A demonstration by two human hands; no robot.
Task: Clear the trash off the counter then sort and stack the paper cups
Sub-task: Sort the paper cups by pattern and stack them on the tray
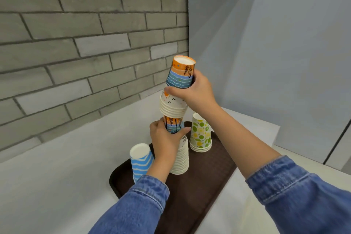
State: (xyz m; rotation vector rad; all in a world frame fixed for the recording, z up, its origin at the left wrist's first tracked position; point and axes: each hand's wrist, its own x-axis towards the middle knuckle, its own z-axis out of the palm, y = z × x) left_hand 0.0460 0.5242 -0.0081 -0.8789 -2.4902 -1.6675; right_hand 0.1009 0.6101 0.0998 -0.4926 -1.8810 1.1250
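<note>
A dark brown tray (205, 182) lies on the white counter. On it stands an upside-down stack of orange-and-blue beach-print cups (180, 157). My left hand (165, 138) grips this stack near its top. Just above it my right hand (195, 93) holds a second, shorter stack of the same print (179, 76), upside down and slightly tilted, its lowest rims close over the standing stack. A stack of blue-and-white wavy cups (141, 159) stands upside down at the tray's left. A short stack of green-and-yellow fruit-print cups (201, 135) stands at the tray's far right.
A grey brick wall (76, 43) runs behind the counter and a pale panel (266, 53) closes the right side. The white counter (57, 167) spreads left of the tray, and its edge drops off at the far right.
</note>
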